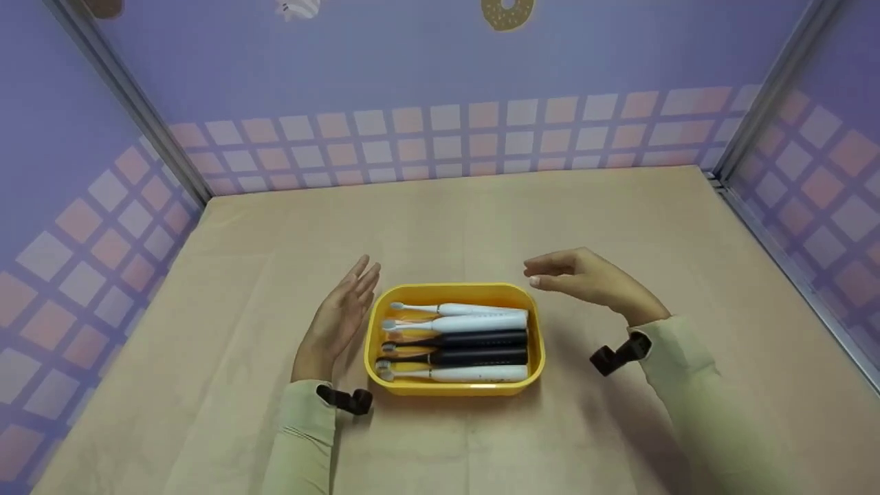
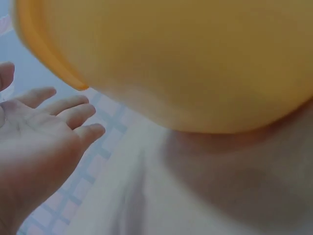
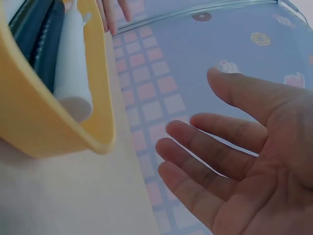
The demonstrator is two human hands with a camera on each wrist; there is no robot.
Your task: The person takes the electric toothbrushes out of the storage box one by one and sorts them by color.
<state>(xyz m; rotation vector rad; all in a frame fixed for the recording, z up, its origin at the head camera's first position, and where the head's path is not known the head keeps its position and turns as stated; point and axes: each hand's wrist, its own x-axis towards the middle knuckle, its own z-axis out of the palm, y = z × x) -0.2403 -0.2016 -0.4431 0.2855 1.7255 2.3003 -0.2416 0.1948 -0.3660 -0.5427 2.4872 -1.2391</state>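
Observation:
A yellow plastic bin [image 1: 454, 389] sits on the table with several electric toothbrushes lying side by side in it, brush heads to the left. Two black toothbrushes [image 1: 481, 356] lie between white ones, such as the white toothbrush [image 1: 481, 373] at the near side. My left hand [image 1: 340, 313] is beside the bin's left end, fingers extended, holding nothing. Off the bin's far right corner is my right hand [image 1: 584, 278], raised with relaxed fingers and nothing in it. The right wrist view shows its open palm [image 3: 254, 186] apart from the bin's rim.
A beige cloth [image 1: 240, 330] covers the table. Purple panels with a pink and white check band [image 1: 443, 137] stand at the back and both sides, joined by metal posts [image 1: 773, 89]. Each wrist wears a small black camera mount [image 1: 622, 352].

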